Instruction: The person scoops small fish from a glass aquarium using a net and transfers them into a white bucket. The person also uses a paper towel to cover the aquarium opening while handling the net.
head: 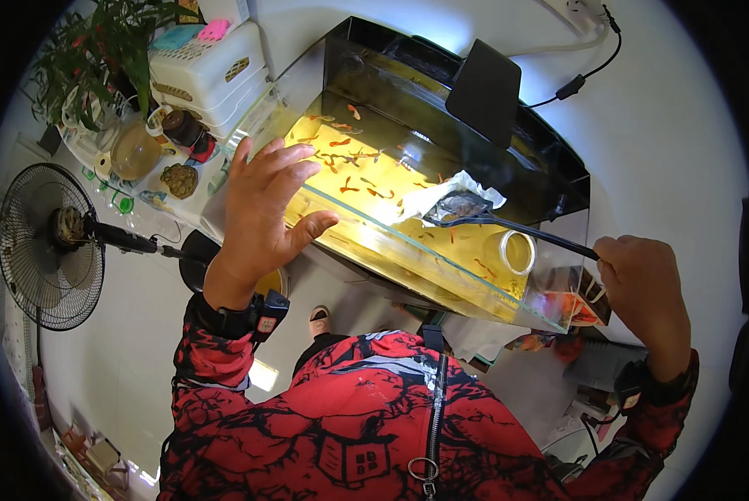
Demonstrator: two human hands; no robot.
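A glass fish tank with yellowish water stands before me, and many small orange fish swim in it. My right hand grips the end of a long black handle beyond the tank's right side. At the handle's other end a black-rimmed net is over the water, with a crumpled white cloth or sheet around it. My left hand is raised by the tank's left front edge, fingers spread and holding nothing. A clear round container sits inside the tank at the right.
A black panel rises at the tank's back rim. Left of the tank, a table holds a white plastic basket, a brown-lidded jar, a glass bowl and a leafy plant. A standing fan is at the far left.
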